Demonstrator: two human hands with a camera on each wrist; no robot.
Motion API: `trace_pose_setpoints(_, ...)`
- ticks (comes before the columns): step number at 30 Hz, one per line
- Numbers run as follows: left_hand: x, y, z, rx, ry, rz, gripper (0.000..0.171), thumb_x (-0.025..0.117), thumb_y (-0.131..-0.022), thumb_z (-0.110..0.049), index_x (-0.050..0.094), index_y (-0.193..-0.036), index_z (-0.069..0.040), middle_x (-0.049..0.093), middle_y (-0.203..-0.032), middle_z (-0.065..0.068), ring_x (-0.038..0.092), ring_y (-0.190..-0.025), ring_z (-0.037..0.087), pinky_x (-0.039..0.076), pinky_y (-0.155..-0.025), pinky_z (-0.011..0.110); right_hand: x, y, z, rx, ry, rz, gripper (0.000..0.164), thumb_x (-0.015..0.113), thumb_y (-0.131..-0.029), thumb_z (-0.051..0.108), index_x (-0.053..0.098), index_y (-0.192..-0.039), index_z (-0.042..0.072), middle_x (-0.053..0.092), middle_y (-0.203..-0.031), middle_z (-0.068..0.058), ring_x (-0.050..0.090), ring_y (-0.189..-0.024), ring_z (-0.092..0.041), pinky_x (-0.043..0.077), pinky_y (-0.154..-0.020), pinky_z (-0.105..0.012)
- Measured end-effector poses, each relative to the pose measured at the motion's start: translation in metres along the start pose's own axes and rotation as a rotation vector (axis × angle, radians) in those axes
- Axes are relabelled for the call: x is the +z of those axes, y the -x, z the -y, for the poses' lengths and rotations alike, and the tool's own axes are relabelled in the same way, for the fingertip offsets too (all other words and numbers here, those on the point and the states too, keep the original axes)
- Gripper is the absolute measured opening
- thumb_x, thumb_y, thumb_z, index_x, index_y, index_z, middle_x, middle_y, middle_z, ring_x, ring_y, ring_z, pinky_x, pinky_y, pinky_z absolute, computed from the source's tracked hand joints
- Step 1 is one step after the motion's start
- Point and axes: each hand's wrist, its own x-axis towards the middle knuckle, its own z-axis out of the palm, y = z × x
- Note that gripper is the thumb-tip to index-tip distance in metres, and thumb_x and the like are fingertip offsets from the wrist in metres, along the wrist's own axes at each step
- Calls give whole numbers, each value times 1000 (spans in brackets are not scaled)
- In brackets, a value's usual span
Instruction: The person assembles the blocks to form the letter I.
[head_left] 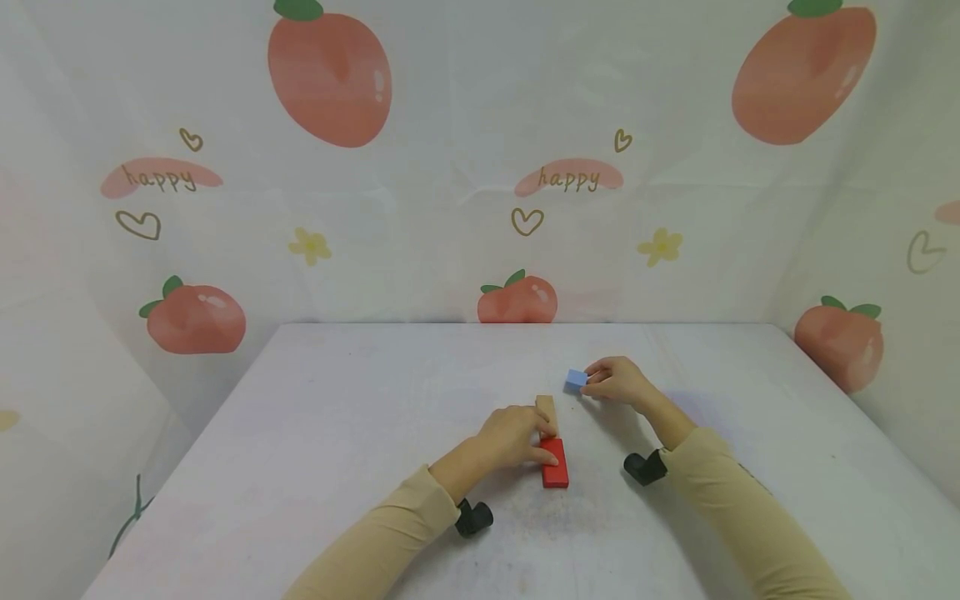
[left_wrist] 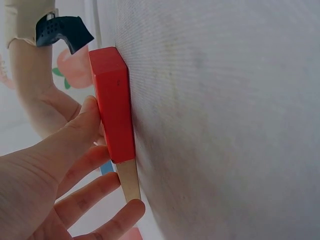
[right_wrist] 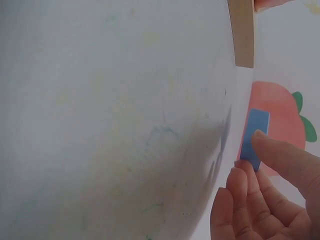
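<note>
A red block lies on the white table, end to end with a plain wooden block that points away from me. My left hand reaches over both from the left. Its thumb touches the red block, and the other fingers spread, fairly straight, along the red and wooden blocks. Further back and to the right, my right hand pinches a small blue block between thumb and fingers. In the right wrist view the blue block appears as a thin upright slab, its lower end at the fingertips.
Behind the white table hangs a pale curtain printed with peaches, hearts and the word happy. Dark wrist mounts stick out under both beige sleeves. A green cord hangs by the table's left edge.
</note>
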Motion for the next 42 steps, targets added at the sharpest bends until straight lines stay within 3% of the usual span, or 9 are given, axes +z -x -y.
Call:
trace_pose_setpoints(10, 0, 0, 0, 4, -2, -7, 36, 75, -76, -38, 72, -107, -21, 66, -115, -5, 61, -104, 13, 49, -79, 25, 2, -1, 1, -36, -9, -5, 39, 70, -80, 11, 58, -111, -10, 67, -86, -14, 52, -66, -8, 45, -60, -19)
trace_pose_setpoints(25, 2, -1, 2, 11, -21, -14, 37, 74, -75, -41, 72, -107, -23, 65, -115, -6, 62, -104, 13, 49, -78, 26, 8, -4, 5, 2, 15, -8, 38, 72, -80, 13, 59, -111, -6, 65, -87, -12, 51, -70, -11, 44, -60, -19)
trace_pose_setpoints(42, 2, 0, 2, 25, -23, -24, 36, 74, -76, -41, 72, -107, -23, 66, -115, -6, 62, -105, 14, 49, -79, 26, 11, -4, 9, -101, -48, 17, 37, 72, -77, 9, 60, -106, -10, 68, -88, -18, 53, -66, -8, 46, -58, -20)
